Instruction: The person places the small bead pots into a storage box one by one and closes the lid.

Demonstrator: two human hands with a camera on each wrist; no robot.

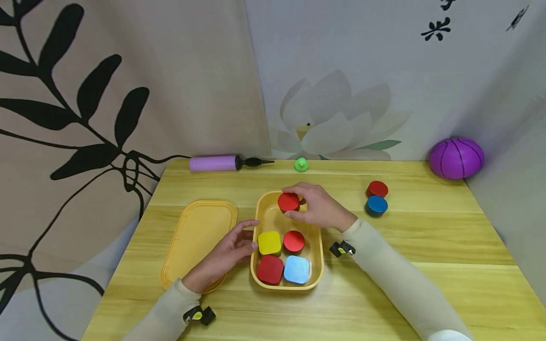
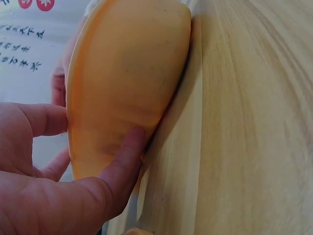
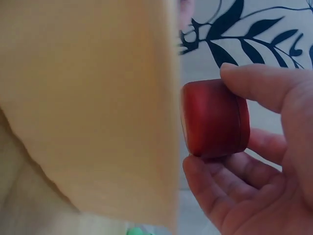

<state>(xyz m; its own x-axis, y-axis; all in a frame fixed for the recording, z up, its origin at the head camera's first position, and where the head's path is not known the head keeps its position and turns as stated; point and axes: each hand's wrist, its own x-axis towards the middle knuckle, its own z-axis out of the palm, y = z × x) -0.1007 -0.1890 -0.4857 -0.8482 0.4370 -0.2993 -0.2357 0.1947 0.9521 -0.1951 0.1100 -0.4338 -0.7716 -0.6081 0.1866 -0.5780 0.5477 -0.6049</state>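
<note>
Here's the right hand (image 1: 317, 206), thumb and fingertips pinching a round red block (image 1: 288, 202) just above the rim at twelve o'clock of the box (image 1: 273, 219); the left hand (image 1: 228, 253), fingers loosely bent and gripping nothing, touches the box wall at nine o'clock, seemingly to steady it; four blocks (image 1: 270, 243) sit inside, from nine round through six to three; a red disc (image 1: 377, 188) and a blue disc (image 1: 376, 205) wait outside at two; this looks like a mid-transfer step, and the next move probably calls for a level, unhurried pinch, clear of the rim.
</note>
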